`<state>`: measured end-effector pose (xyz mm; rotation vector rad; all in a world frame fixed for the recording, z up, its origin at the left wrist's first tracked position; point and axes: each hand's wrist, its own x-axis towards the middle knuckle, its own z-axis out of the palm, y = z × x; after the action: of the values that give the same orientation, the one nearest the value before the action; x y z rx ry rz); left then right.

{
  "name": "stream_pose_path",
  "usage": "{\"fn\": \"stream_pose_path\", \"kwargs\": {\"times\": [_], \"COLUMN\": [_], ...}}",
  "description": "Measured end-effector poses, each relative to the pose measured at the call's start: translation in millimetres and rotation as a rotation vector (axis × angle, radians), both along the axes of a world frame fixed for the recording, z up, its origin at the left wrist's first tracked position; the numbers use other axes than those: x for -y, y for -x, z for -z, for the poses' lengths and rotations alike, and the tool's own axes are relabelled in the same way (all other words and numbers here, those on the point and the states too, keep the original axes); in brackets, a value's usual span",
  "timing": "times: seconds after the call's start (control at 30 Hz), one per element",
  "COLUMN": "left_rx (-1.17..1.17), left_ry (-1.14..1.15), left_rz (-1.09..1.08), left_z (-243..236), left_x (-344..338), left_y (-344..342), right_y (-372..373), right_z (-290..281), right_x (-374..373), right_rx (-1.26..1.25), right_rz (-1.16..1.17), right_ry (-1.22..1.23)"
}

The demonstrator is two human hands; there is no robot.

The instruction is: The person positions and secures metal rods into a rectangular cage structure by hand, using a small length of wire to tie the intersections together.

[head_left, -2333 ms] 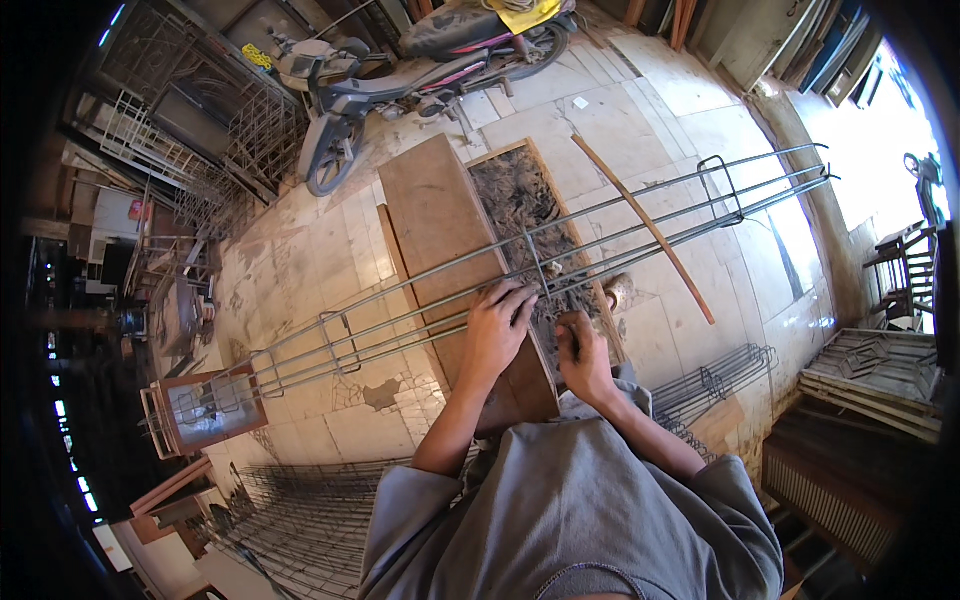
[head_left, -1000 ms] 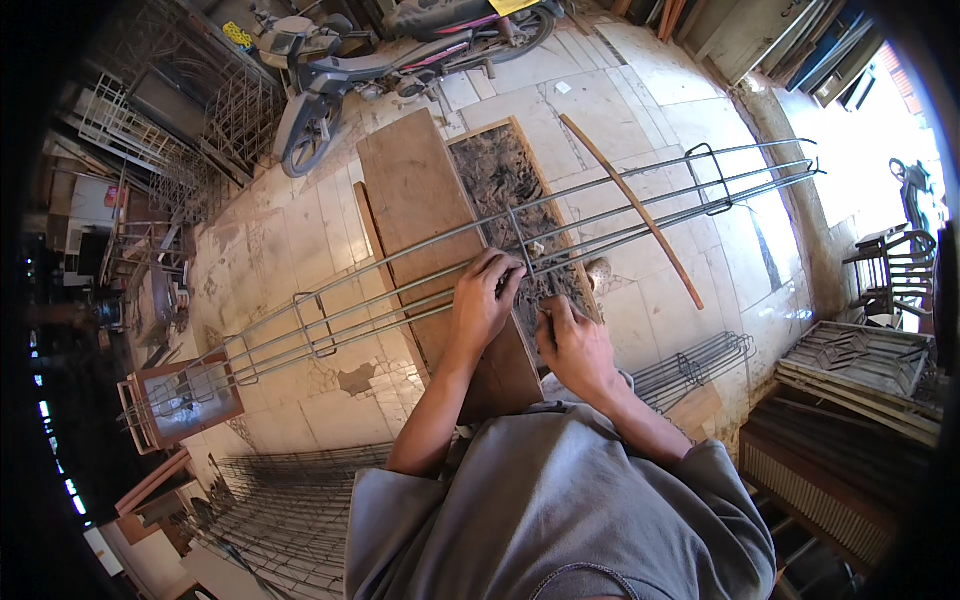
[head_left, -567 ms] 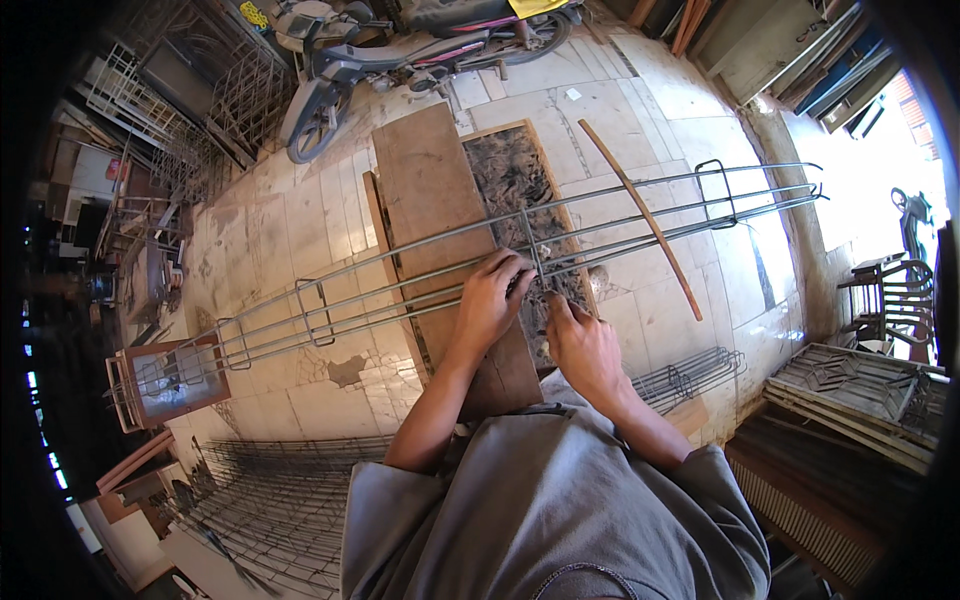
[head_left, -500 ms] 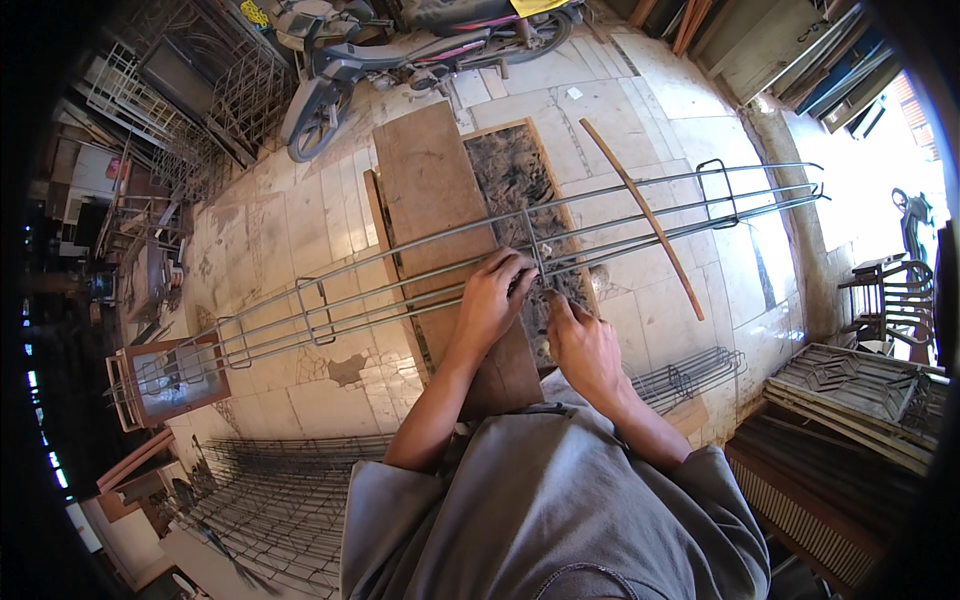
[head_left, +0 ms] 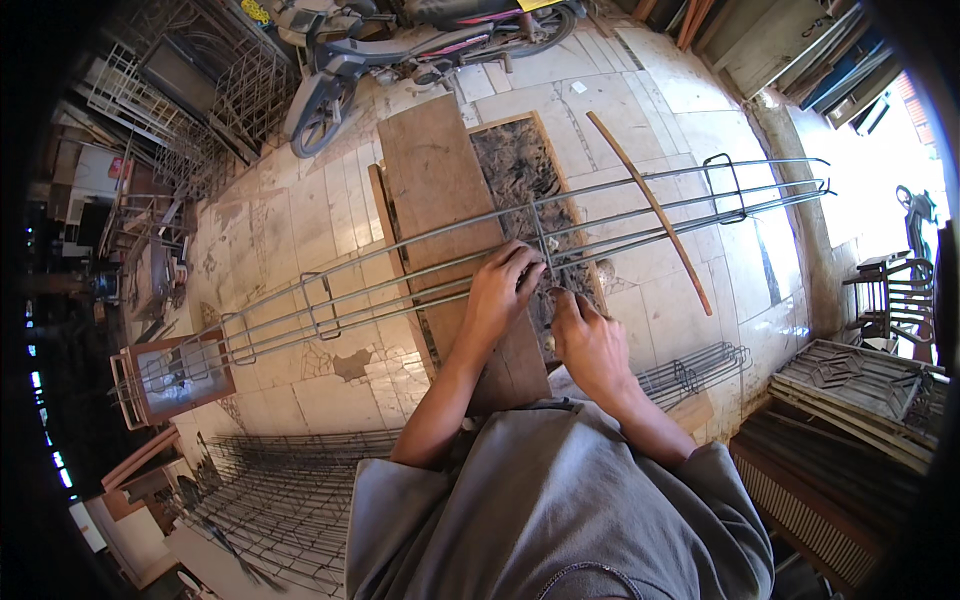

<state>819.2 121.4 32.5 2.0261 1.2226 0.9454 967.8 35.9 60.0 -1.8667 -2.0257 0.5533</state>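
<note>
A long, narrow rebar cage (head_left: 420,268) of thin steel bars with square stirrups lies crosswise before me, over a brown wooden board (head_left: 425,160) and a wood-framed tray of dark, crumpled material (head_left: 515,155). My left hand (head_left: 503,285) is closed on the cage's near bars beside the middle stirrup (head_left: 540,232). Just right of it and nearer to me, my right hand (head_left: 592,345) is closed, thumb and fingers pressed together below the same stirrup. What it pinches is too small or hidden to make out.
A thin wooden strip (head_left: 650,205) crosses the cage on the right. Bundled bar frames lie near left (head_left: 290,490) and near right (head_left: 695,370). A framed pane (head_left: 180,378) sits under the cage's left end. A motorbike (head_left: 430,50) stands at the far side; a chair (head_left: 895,300) is at right.
The view has shifted slightly. Both hands stay closed beside the middle stirrup, the right one a little lower and turned slightly. The cage lies as before.
</note>
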Motion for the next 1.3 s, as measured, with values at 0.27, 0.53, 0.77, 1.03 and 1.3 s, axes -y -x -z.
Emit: {"fn": "stream_pose_path", "kwargs": {"times": [0.27,0.53,0.77,1.03,1.3], "left_rx": [-0.025,-0.134,-0.161,-0.144,-0.223], "left_ry": [-0.034,-0.043,-0.111,-0.122,-0.053], "left_rz": [0.076,0.087,0.009,0.024,0.021], "left_z": [4,7,15,12,8], "left_x": [0,1,4,4,3], "left_y": [8,8,0,-1,-5], "right_y": [-11,-21,-22,-34,-59], "right_z": [-39,-32,-36,-34,31], "right_x": [-48,-92,-95,-101,-120], "right_rx": [0.007,0.130,0.143,0.119,0.136], "right_rz": [-0.111,-0.293,-0.343,-0.388,-0.215], "right_ry": [-0.119,-0.262,-0.198,-0.306,-0.414]}}
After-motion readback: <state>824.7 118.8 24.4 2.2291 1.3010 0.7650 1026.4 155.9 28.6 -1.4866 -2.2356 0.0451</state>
